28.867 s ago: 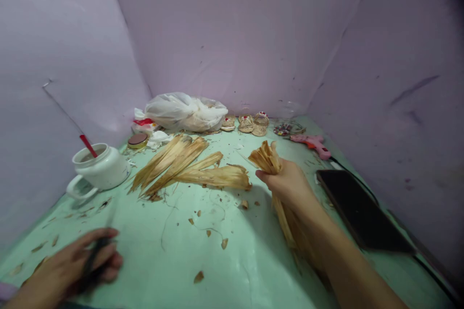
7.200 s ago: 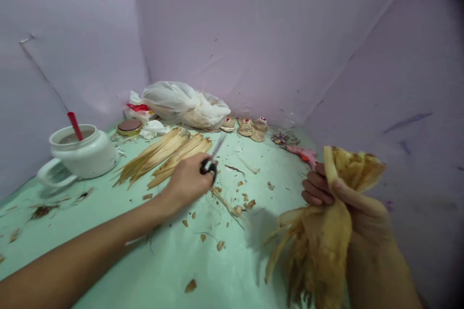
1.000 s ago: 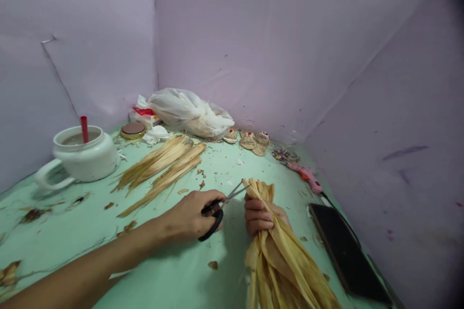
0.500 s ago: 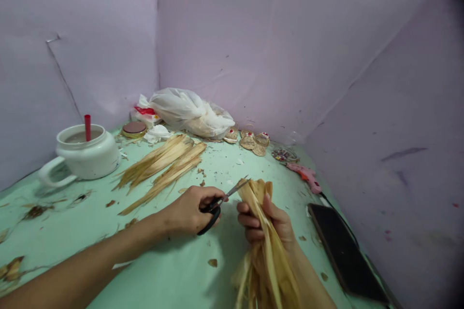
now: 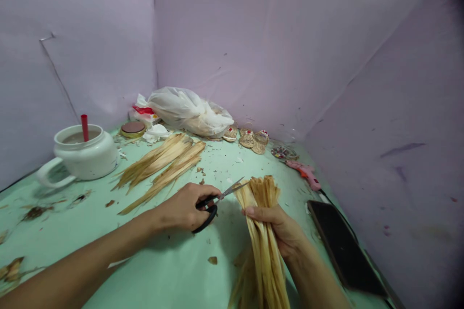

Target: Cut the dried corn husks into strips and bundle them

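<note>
My left hand (image 5: 190,207) grips a pair of black-handled scissors (image 5: 206,219), with the blades slightly apart and pointing right. Their tips reach the upper left edge of a bundle of dried corn husks (image 5: 266,246). My right hand (image 5: 277,224) is closed around that bundle below its top end, thumb laid across the front. The long strands hang down toward the lower edge of the view. Farther left on the green table lie two more bunches of dried husks (image 5: 159,159), apart from my hands.
A white pot (image 5: 87,161) holding a red stick stands at left. Along the back are a plastic bag (image 5: 188,111), a round tin (image 5: 133,129) and small woven ornaments (image 5: 248,139). A pink glue gun (image 5: 304,173) and a dark phone (image 5: 346,248) lie at right. Husk scraps dot the table.
The right hand has turned the husk bundle, so its thumb now crosses the front and the top end faces up more. The scissors have shifted slightly left, their blades now parted.
</note>
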A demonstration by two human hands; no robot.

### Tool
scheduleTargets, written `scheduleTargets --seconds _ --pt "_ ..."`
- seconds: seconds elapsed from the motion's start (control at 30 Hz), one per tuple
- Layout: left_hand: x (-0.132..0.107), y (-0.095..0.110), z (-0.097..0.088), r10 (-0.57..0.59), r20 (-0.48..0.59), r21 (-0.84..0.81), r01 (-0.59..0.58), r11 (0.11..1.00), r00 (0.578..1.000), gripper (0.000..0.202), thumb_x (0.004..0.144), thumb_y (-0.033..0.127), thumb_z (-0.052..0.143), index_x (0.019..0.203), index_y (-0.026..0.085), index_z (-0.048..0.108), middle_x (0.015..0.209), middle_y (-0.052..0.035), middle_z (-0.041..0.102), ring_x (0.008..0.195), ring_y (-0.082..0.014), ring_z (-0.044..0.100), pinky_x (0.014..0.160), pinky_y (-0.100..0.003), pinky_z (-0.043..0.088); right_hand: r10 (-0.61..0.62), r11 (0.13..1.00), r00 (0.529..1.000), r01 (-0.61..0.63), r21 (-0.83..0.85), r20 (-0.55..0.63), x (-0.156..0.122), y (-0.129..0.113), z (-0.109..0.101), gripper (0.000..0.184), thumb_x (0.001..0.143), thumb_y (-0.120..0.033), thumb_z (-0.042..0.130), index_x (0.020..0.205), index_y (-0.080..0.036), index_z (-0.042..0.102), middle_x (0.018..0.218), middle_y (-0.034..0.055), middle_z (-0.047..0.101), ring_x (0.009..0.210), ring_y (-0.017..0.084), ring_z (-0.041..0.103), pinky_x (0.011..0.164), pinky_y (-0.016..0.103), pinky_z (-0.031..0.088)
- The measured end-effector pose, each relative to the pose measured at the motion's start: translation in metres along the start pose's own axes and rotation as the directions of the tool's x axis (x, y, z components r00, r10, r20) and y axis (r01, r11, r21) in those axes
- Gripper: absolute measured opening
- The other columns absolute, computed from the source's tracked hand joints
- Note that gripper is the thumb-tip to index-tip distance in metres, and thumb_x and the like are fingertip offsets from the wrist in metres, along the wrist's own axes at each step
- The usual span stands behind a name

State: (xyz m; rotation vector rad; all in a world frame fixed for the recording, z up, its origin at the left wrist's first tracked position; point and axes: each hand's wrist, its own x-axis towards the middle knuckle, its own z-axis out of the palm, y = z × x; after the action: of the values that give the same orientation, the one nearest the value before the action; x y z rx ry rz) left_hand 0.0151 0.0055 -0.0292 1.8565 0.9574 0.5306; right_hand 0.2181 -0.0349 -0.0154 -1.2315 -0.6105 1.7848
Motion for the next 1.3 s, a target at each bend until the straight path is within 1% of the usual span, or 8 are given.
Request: scheduleTargets --seconds 0.4,0.67,0.77,0.87,1.0,1.07,1.17,1.3 --pt "-0.002 0.000 -0.003 0.010 0.163 -0.127 0.011 0.992 0.987 0.012 0.066 0.014 0.047 0.074 0.015 0.055 0.058 0.0049 0.039 0.052 -0.0074 0.035 0.045 -0.019 0.025 -0.043 0.997 0.999 0.041 -0.066 -0.019 -0.001 0.000 -0.007 0.047 0.040 -0.016 0.078 0.083 -0.013 0.061 0.057 -0.0001 0.064 0.044 0.013 0.057 0.048 0.024 0.046" --pt "-0.001 0.006 -0.002 -0.103 0.175 -0.201 0.138 0.970 0.979 0.017 0.064 0.017 0.050 0.078 0.014 0.061 0.064 0.0008 0.055 0.048 -0.0090 0.050 0.043 -0.019 0.036 -0.047 0.997 0.998 0.049 -0.060 0.033 -0.003 -0.006 -0.008 0.047 0.043 -0.016 0.077 0.088 -0.012 0.062 0.063 0.0032 0.067 0.049 0.016 0.061 0.049 0.025 0.047" --pt "0.002 0.007 -0.006 -0.209 0.085 -0.203 0.222 0.954 0.974 0.031 0.064 0.023 0.055 0.093 0.014 0.061 0.074 -0.0036 0.063 0.048 -0.0115 0.056 0.037 -0.019 0.035 -0.057 0.996 0.998 0.055 -0.071 -0.018 0.000 -0.005 -0.009 0.043 0.043 -0.015 0.077 0.083 -0.013 0.062 0.058 0.0014 0.065 0.044 0.013 0.057 0.046 0.024 0.046" --pt "0.005 0.004 -0.023 -0.256 -0.194 -0.152 0.229 0.961 0.947 0.038 0.066 0.024 0.054 0.103 0.015 0.059 0.071 -0.0036 0.066 0.048 -0.0133 0.057 0.037 -0.020 0.034 -0.063 0.997 0.993 0.058 -0.051 -0.104 0.002 -0.004 -0.011 0.034 0.045 -0.015 0.075 0.076 -0.014 0.062 0.051 -0.0011 0.061 0.041 0.012 0.054 0.042 0.022 0.044" --pt "0.003 0.000 -0.054 -0.058 -0.649 0.239 0.276 0.931 0.759 0.030 0.069 0.022 0.050 0.096 0.019 0.062 0.077 -0.0037 0.067 0.066 -0.0181 0.061 0.058 -0.026 0.042 -0.032 0.999 0.992 0.036 0.038 -0.121 0.004 -0.004 -0.012 0.023 0.045 -0.012 0.071 0.066 -0.013 0.061 0.051 -0.0002 0.059 0.044 0.012 0.056 0.042 0.021 0.044" --pt "0.002 -0.001 -0.062 0.014 -0.694 0.447 0.415 0.792 0.720 0.027 0.070 0.022 0.047 0.092 0.021 0.063 0.080 -0.0047 0.068 0.072 -0.0219 0.061 0.060 -0.028 0.040 -0.041 0.993 0.997 0.047 0.110 -0.061 0.003 -0.003 -0.012 0.028 0.044 -0.008 0.070 0.071 -0.012 0.064 0.057 -0.0004 0.060 0.050 0.012 0.058 0.052 0.022 0.050" --pt "0.004 -0.006 -0.057 -0.057 -0.631 0.600 0.534 0.596 0.774 0.027 0.074 0.024 0.043 0.092 0.023 0.062 0.080 -0.0071 0.068 0.071 -0.0250 0.061 0.054 -0.029 0.035 -0.048 0.983 0.999 0.049 0.178 -0.013 0.003 -0.003 -0.012 0.038 0.044 -0.004 0.071 0.081 -0.012 0.065 0.061 -0.0021 0.060 0.055 0.010 0.058 0.065 0.026 0.053" --pt "0.012 -0.015 -0.045 -0.086 -0.593 0.673 0.551 0.493 0.801 0.029 0.076 0.023 0.041 0.099 0.022 0.060 0.087 -0.0096 0.068 0.077 -0.0266 0.062 0.055 -0.029 0.035 -0.019 0.981 1.000 0.024 0.191 -0.024 0.004 -0.003 -0.015 0.030 0.045 -0.007 0.075 0.071 -0.015 0.062 0.059 -0.0042 0.057 0.051 0.009 0.055 0.060 0.025 0.053"
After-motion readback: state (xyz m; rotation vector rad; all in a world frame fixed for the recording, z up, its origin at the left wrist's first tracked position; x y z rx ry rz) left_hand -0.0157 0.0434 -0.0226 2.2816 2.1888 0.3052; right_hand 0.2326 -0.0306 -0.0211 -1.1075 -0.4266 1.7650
